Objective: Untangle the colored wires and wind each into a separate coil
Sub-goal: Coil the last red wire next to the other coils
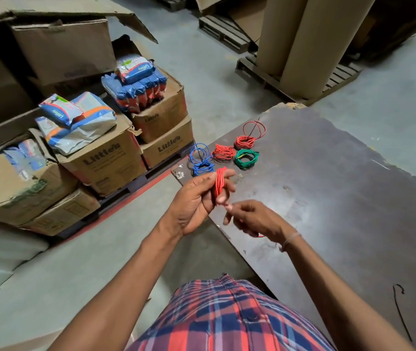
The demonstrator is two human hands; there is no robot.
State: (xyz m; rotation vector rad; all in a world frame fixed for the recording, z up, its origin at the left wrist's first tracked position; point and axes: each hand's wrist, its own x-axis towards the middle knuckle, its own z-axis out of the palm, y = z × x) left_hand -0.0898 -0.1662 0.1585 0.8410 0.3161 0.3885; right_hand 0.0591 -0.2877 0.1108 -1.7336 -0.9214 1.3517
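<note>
While I stand at the corner of the dark counter (328, 178), this is how things lie:

Left hand (196, 198): my fingers are curled round a red coil (220, 184), held upright above the counter's edge.

Right hand (250, 219): it is blurred, with fingers bent and pinching a loose red wire end (260, 235) just below the coil.

Finished coils: a blue coil (203, 164), two more red coils (223, 152) (246, 140) and a green coil (246, 158) lie close together on the counter beyond my hands.

Black wire (399, 310): lying alone near the counter's right edge, well apart from the coils.

Floor: cardboard boxes (105, 158) on a pallet to my left.
</note>
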